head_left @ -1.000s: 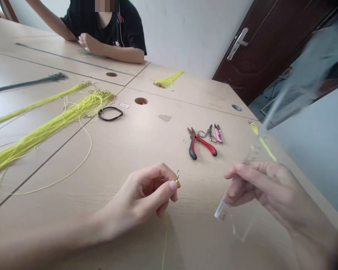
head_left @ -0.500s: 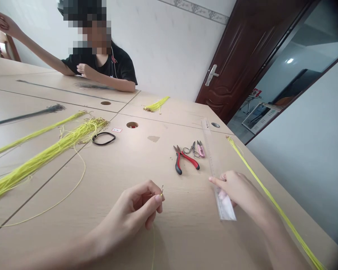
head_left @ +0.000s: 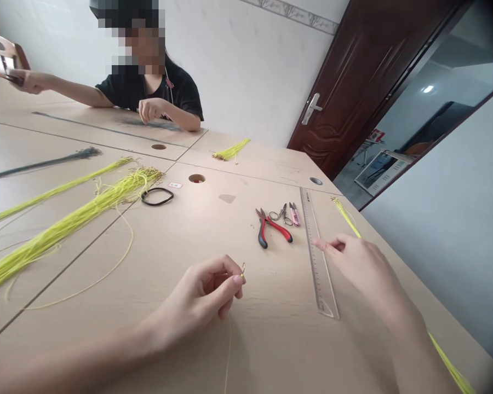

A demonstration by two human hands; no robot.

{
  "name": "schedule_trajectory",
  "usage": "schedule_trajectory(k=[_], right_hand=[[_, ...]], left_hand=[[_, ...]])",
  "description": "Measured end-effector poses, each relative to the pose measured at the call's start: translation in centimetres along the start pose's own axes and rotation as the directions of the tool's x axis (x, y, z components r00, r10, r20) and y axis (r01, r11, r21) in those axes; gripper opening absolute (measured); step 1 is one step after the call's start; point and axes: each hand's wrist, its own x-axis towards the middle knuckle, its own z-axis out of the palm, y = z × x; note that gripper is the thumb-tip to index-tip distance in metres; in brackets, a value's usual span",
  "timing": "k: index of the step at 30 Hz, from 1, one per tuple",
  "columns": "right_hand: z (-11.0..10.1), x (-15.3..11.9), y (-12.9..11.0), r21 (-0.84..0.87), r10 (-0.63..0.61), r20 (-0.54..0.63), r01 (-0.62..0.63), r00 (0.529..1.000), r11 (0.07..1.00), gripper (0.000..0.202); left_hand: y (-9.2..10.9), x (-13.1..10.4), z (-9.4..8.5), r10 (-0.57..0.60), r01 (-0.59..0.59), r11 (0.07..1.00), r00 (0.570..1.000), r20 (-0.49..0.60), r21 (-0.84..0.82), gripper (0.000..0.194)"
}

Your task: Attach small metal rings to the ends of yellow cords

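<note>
My left hand [head_left: 205,298] pinches a small gold hook [head_left: 243,269] between thumb and forefinger, its tip standing up above them. A thin yellow cord [head_left: 229,350] hangs below that hand toward the bottom edge. My right hand [head_left: 363,271] is over the clear ruler [head_left: 318,262], its foremost fingertip at the ruler's long edge; the other fingers are partly hidden and grip nothing I can see. Beyond the hands lie red-and-black pliers [head_left: 264,230], small folding scissors [head_left: 282,215] and pink thread snips [head_left: 294,214].
Bundles of yellow cords [head_left: 78,221] with metal ends lie at left, beside a black band [head_left: 157,197] and a grey bundle [head_left: 45,166]. More yellow cords [head_left: 232,150] lie far back, others [head_left: 345,215] at right. A person [head_left: 148,96] sits across the table [head_left: 181,230].
My right hand has shifted slightly right and up, uncovering more of the ruler, which looks straighter. The left hand still pinches the hook. The person opposite has lowered an outstretched hand holding something dark.
</note>
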Motion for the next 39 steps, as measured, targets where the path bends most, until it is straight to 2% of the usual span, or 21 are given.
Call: schedule_trajectory(k=[1, 2, 3, 5, 6, 7, 8, 12, 18, 20, 23, 25, 28, 30, 32, 34, 39], right_hand=[[0.3, -0.6, -0.7, 0.177, -0.094, 0.027, 0.088, 0.995, 0.98, 0.041], [0.7, -1.3, -1.6, 0.374, -0.201, 0.083, 0.156, 0.976, 0.914, 0.043], [1.1, -2.2, -2.5, 0.561, -0.316, 0.176, 0.168, 0.932, 0.81, 0.046], [2.0, -4.0, -4.2, 0.769, -0.499, 0.355, 0.057, 0.791, 0.637, 0.047], [2.3, -4.7, -4.9, 0.799, -0.548, 0.409, 0.003, 0.73, 0.601, 0.043], [2.7, -5.3, -5.4, 0.809, -0.57, 0.435, -0.024, 0.697, 0.587, 0.039], [3.0, -5.8, -5.7, 0.812, -0.575, 0.437, -0.028, 0.691, 0.583, 0.035], [3.9, -6.1, -5.6, 0.832, -0.532, 0.368, -0.015, 0.763, 0.554, 0.023], [4.1, -6.3, -5.1, 0.929, -0.564, 0.22, 0.006, 0.796, 0.371, 0.017], [3.9, -6.4, -5.0, 0.942, -0.568, 0.178, 0.028, 0.804, 0.335, 0.013], [3.7, -6.6, -4.9, 0.933, -0.558, 0.181, 0.038, 0.81, 0.359, 0.012], [3.7, -6.6, -4.9, 0.92, -0.558, 0.233, 0.006, 0.796, 0.393, 0.022], [3.8, -6.6, -4.9, 0.908, -0.574, 0.349, -0.115, 0.741, 0.403, 0.035], [3.8, -6.6, -4.8, 0.895, -0.567, 0.414, -0.204, 0.712, 0.396, 0.033], [3.7, -6.6, -4.8, 0.879, -0.543, 0.452, -0.251, 0.708, 0.406, 0.029], [3.6, -6.7, -4.7, 0.87, -0.522, 0.456, -0.238, 0.721, 0.432, 0.026], [3.3, -6.8, -4.8, 0.862, -0.522, 0.368, -0.073, 0.77, 0.501, 0.022]], left_hand=[[0.0, 0.0, 0.1, -0.006, 0.006, 1.0, 1.0, 0.008, 0.006, 0.024], [0.0, -0.1, 0.2, -0.015, 0.014, 1.0, 1.0, 0.02, 0.022, 0.023], [0.0, -0.2, 0.3, -0.025, 0.023, 0.999, 0.999, 0.036, 0.049, 0.022], [-0.1, -0.3, 0.5, -0.043, 0.035, 0.993, 0.997, 0.07, 0.115, 0.02], [-0.1, -0.3, 0.6, -0.048, 0.035, 0.988, 0.995, 0.085, 0.149, 0.019], [-0.2, -0.4, 0.7, -0.05, 0.033, 0.983, 0.995, 0.09, 0.18, 0.018], [-0.3, -0.4, 0.8, -0.051, 0.032, 0.979, 0.995, 0.089, 0.204, 0.016], [-0.3, -0.5, 0.8, -0.047, 0.031, 0.98, 0.996, 0.079, 0.197, 0.014], [0.4, -0.5, 0.5, -0.051, 0.065, 0.992, 0.992, 0.119, -0.112, 0.021], [0.6, -0.8, 0.6, -0.045, 0.062, 0.987, 0.992, 0.116, -0.149, 0.019], [0.5, -1.1, 0.7, -0.046, 0.059, 0.987, 0.995, 0.086, -0.152, 0.016], [0.5, -1.2, 0.8, -0.046, 0.052, 0.99, 0.998, 0.044, -0.133, 0.016], [0.4, -1.1, 0.8, -0.039, 0.039, 0.996, 0.999, -0.001, -0.086, 0.015], [0.4, -1.0, 0.8, -0.034, 0.033, 0.998, 0.999, -0.002, -0.047, 0.014], [0.3, -0.9, 0.9, -0.024, 0.024, 1.0, 1.0, 0.001, -0.011, 0.014], [0.3, -0.9, 0.9, -0.008, 0.008, 1.0, 1.0, -0.008, -0.002, 0.014], [0.2, -1.2, 0.8, 0.026, -0.027, 0.999, 1.0, -0.016, -0.036, 0.014]])
